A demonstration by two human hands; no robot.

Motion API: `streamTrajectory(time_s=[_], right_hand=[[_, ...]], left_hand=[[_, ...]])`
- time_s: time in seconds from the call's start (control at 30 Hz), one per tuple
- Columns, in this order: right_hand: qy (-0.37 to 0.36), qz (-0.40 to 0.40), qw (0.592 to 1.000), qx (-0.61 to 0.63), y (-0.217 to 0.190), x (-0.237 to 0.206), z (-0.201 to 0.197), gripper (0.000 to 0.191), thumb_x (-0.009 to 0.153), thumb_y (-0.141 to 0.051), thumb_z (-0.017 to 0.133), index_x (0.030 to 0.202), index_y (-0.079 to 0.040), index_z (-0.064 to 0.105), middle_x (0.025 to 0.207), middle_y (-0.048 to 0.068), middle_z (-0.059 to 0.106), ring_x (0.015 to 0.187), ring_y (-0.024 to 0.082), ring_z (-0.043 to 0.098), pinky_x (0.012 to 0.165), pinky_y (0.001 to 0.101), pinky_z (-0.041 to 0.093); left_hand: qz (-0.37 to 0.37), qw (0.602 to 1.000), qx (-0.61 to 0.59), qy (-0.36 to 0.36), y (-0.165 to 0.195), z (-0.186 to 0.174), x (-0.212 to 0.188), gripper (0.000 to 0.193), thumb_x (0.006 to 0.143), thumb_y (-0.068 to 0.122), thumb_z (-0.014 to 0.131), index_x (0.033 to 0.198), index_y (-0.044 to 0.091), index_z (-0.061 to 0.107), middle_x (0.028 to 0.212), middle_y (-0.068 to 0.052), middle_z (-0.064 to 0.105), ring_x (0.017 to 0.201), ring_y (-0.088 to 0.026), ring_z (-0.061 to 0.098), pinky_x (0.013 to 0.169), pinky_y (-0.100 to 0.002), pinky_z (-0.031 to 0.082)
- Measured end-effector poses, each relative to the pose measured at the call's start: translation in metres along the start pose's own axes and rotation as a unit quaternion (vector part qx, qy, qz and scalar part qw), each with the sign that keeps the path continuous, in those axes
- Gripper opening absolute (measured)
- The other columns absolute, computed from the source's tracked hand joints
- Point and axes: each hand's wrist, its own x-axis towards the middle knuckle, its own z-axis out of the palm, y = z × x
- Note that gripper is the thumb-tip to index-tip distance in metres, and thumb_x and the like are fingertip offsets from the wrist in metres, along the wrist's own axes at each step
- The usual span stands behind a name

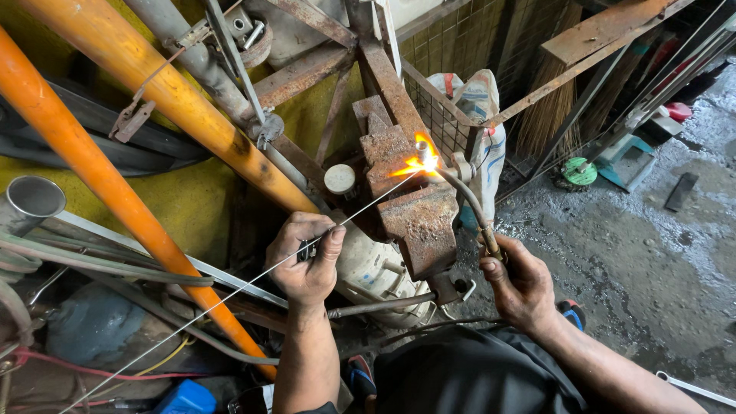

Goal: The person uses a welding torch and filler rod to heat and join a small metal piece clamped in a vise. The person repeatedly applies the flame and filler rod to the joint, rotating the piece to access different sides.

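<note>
Thin, straight, silvery rod (230, 295) pinched in closed left hand (307, 257), tip up at glowing orange spot on rusty vise (410, 211). Curved torch (468, 203) gripped in closed right hand (521, 284), flame on same spot.

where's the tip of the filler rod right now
In the head view, just right of centre: the filler rod, pinched in the left hand, runs up and right to the flame on the rusty vise, meeting the torch held by the right hand.

White printed sack (479, 100) behind vise.
</note>
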Motion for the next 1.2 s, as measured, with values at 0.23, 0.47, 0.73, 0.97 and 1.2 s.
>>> streamTrajectory(time_s=[0.23, 0.47, 0.73, 0.97, 1.2], right_hand=[[0.002, -0.016, 1.0, 0.001, -0.0009, 0.0008, 0.0008, 0.037, 0.1, -0.019, 0.065, 0.13, 0.002, 0.059, 0.092, 0.003, 0.069, 0.079, 0.008, 0.062, 0.072, 0.0237, 0.053], [-0.004, -0.008, 1.0, 0.015, 0.0012, 0.0007, 0.0006, 0.036, 0.1, -0.019, 0.064, 0.129, 0.002, 0.06, 0.092, 0.003, 0.068, 0.08, 0.008, 0.061, 0.074, 0.0239, 0.052], [-0.003, -0.005, 1.0, 0.021, 0.0035, 0.0, 0.0017, 0.035, 0.1, -0.018, 0.065, 0.128, 0.003, 0.06, 0.092, 0.003, 0.068, 0.081, 0.008, 0.061, 0.074, 0.0239, 0.052], [-0.002, 0.002, 1.0, 0.004, 0.0052, 0.0014, 0.0016, 0.037, 0.099, -0.017, 0.065, 0.129, 0.003, 0.059, 0.093, 0.003, 0.07, 0.081, 0.008, 0.064, 0.073, 0.0241, 0.053], [-0.003, 0.015, 1.0, 0.009, 0.0066, 0.0002, 0.0031, 0.037, 0.1, -0.017, 0.064, 0.13, 0.003, 0.06, 0.091, 0.003, 0.068, 0.081, 0.008, 0.061, 0.074, 0.024, 0.052]], left_hand=[[-0.006, 1.0, 0.003, -0.001, 0.0012, -0.0004, 0.0004, 0.016, 0.094, 0.004, 0.079, 0.099, 0.001, 0.063, 0.09, -0.011, 0.07, 0.079, -0.019, 0.067, 0.073, -0.028, 0.053], [-0.013, 1.0, -0.005, -0.001, 0.0013, -0.0009, -0.0013, 0.017, 0.094, 0.005, 0.079, 0.1, 0.001, 0.063, 0.091, -0.011, 0.07, 0.078, -0.016, 0.065, 0.07, -0.025, 0.052], [-0.028, 1.0, 0.002, 0.001, 0.0019, -0.0011, -0.003, 0.016, 0.094, 0.005, 0.079, 0.098, 0.001, 0.064, 0.09, -0.011, 0.07, 0.075, -0.015, 0.063, 0.067, -0.024, 0.05], [-0.008, 1.0, 0.005, -0.007, 0.0021, -0.001, -0.0007, 0.017, 0.094, 0.005, 0.078, 0.099, 0.001, 0.063, 0.09, -0.011, 0.07, 0.077, -0.016, 0.066, 0.068, -0.025, 0.052], [-0.004, 1.0, 0.022, -0.006, 0.0037, -0.0008, -0.0007, 0.017, 0.094, 0.004, 0.078, 0.099, 0.001, 0.063, 0.09, -0.012, 0.07, 0.078, -0.018, 0.067, 0.07, -0.027, 0.053]])
